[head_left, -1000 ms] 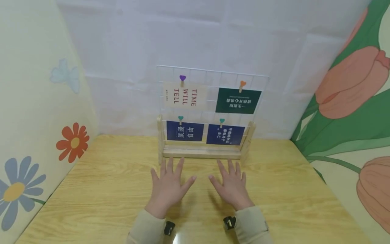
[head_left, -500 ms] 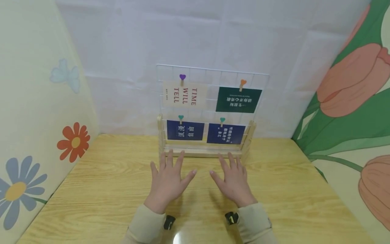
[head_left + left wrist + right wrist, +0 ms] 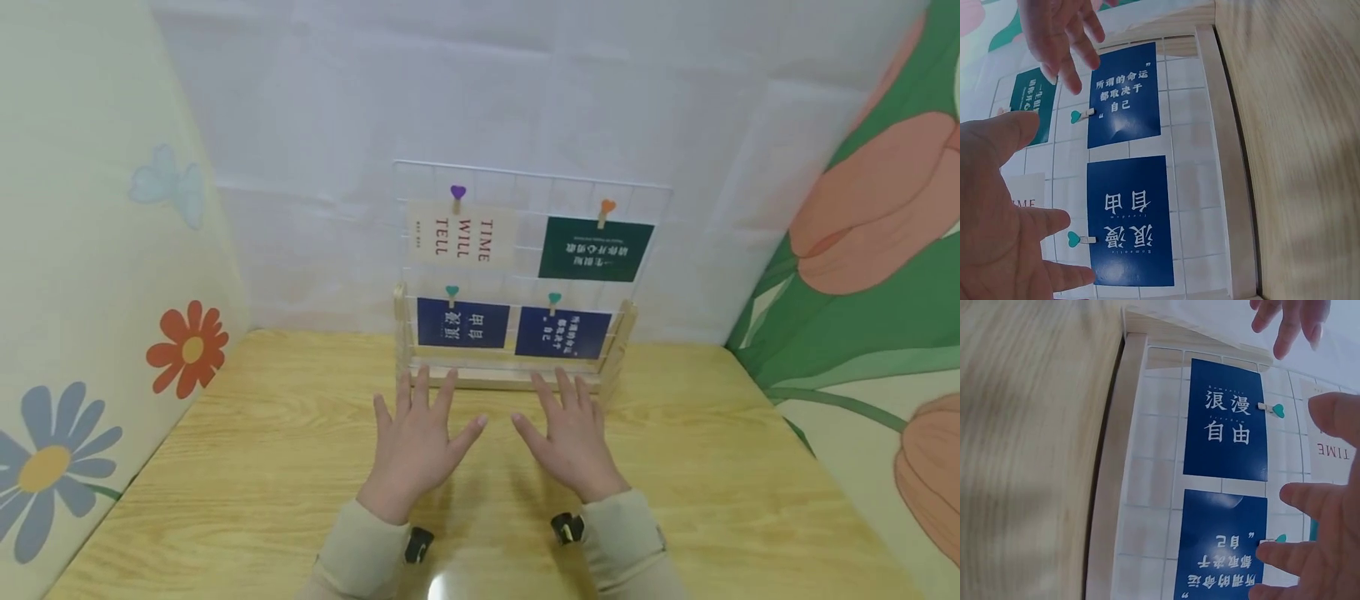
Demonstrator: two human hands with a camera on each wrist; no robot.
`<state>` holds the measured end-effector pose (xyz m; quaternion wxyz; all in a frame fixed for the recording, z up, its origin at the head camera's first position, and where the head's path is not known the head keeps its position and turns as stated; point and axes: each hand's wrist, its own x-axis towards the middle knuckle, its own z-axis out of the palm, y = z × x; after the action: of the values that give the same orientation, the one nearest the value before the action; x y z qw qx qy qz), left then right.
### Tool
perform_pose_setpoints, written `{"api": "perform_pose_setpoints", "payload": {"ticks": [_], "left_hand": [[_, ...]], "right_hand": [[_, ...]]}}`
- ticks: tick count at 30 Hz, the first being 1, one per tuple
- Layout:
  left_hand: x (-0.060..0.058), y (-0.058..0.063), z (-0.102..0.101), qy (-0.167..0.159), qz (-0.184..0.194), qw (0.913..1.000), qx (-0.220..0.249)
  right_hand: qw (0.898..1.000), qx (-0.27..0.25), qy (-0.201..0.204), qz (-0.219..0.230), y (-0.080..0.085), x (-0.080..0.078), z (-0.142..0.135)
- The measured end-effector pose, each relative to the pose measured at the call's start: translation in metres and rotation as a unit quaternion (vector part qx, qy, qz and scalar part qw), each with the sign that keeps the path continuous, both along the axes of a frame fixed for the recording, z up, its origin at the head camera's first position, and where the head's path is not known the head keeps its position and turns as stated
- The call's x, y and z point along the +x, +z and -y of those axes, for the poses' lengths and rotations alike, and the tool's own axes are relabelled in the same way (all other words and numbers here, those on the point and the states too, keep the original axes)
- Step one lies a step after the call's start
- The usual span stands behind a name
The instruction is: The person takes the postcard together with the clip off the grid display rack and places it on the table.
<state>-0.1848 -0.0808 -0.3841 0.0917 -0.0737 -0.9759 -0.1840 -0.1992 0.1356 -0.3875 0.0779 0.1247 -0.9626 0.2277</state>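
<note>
Both hands hold nothing, fingers spread, palms down over the table in front of a white wire grid (image 3: 525, 287) in a wooden stand (image 3: 510, 382). The left hand (image 3: 416, 450) is before the grid's left half, the right hand (image 3: 573, 446) before its right half. Clipped to the grid are a cream card (image 3: 463, 236) under a purple heart clothespin (image 3: 457, 194), a green card (image 3: 595, 250) under an orange one, and two blue cards, left (image 3: 462, 323) and right (image 3: 562, 333), under teal heart clothespins. In the left wrist view, the left fingers (image 3: 1054, 222) overlap the grid.
The wood-grain table (image 3: 247, 467) extends to both sides of the hands. Behind the stand hangs a white cloth backdrop (image 3: 480, 92). Panels painted with flowers flank the table, a red flower (image 3: 187, 350) at left and pink tulips (image 3: 877, 200) at right.
Both hands have shifted slightly forward, toward the stand's base, fingers still spread. The head view has shifted a little, so the grid appears slightly farther right. The cards and clothespins keep their places.
</note>
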Motion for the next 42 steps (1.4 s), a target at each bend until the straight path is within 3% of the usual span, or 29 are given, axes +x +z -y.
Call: {"api": "perform_pose_setpoints", "payload": {"ticks": [10, 18, 30, 37, 42], "left_hand": [[-0.009, 0.017, 0.013, 0.014, -0.027, 0.9995, -0.01], [-0.016, 0.031, 0.02, 0.014, -0.033, 0.9992, -0.016], [-0.027, 0.056, 0.028, 0.016, -0.058, 0.9979, -0.026], [-0.038, 0.064, 0.029, 0.015, -0.035, 0.9992, -0.012], [-0.045, 0.071, 0.028, 0.019, -0.052, 0.998, -0.029]], "right_hand": [[0.998, 0.027, 0.016, -0.047, 0.02, -0.017, 0.008], [0.998, 0.039, 0.018, -0.037, 0.036, -0.025, 0.013], [0.995, 0.053, 0.045, -0.072, 0.06, -0.04, 0.026], [0.993, 0.067, 0.056, -0.077, 0.073, -0.045, 0.035], [0.993, 0.064, 0.066, -0.08, 0.08, -0.048, 0.044]]}}
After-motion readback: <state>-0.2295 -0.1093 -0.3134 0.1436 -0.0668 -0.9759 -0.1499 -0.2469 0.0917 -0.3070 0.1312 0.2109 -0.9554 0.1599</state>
